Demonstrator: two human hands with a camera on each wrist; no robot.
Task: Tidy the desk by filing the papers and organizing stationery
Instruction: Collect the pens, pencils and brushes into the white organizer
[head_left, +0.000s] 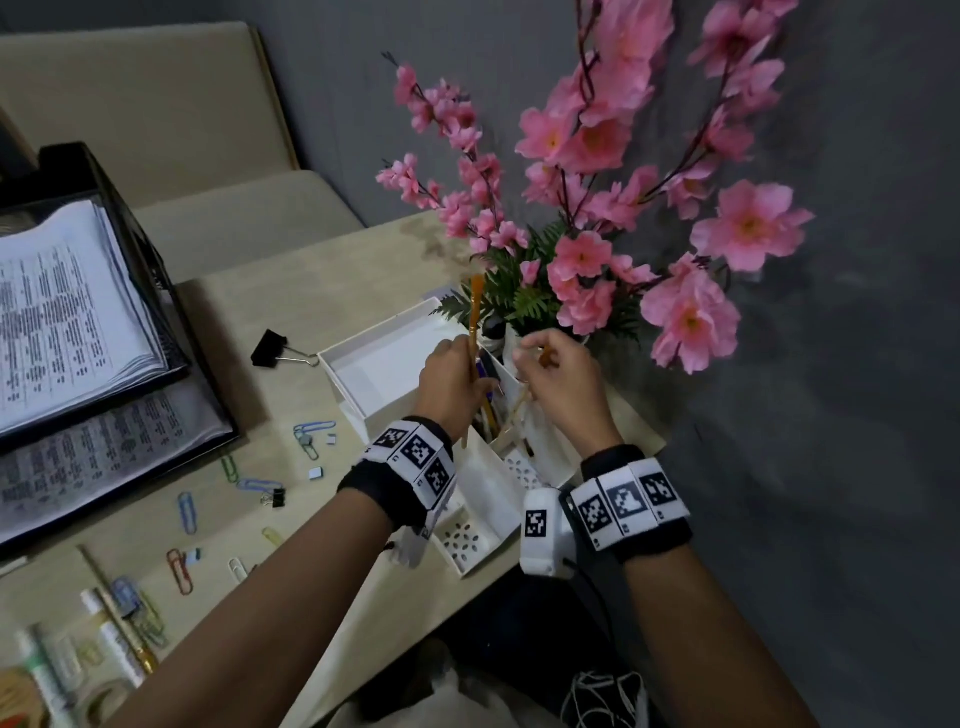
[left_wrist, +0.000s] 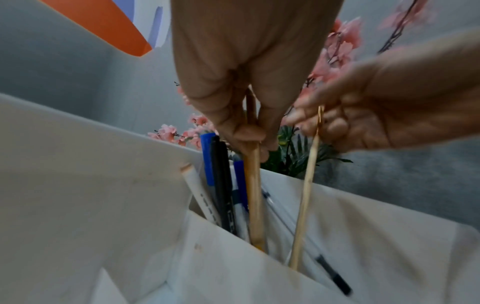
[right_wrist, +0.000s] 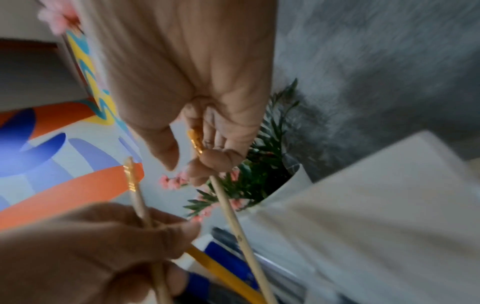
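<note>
Both hands hover over the white desk organizer. My left hand pinches a wooden paintbrush with a gold ferrule, held upright. Its lower end stands in the pen slot beside blue and black pens. My right hand pinches a thinner wooden brush near its gold ferrule; that handle slants down into the same slot. The slot's bottom is hidden.
A black tray of printed papers stands at the left. A black binder clip, coloured paper clips and tubes lie scattered on the desk. Pink flowers rise just behind the organizer, by the grey wall.
</note>
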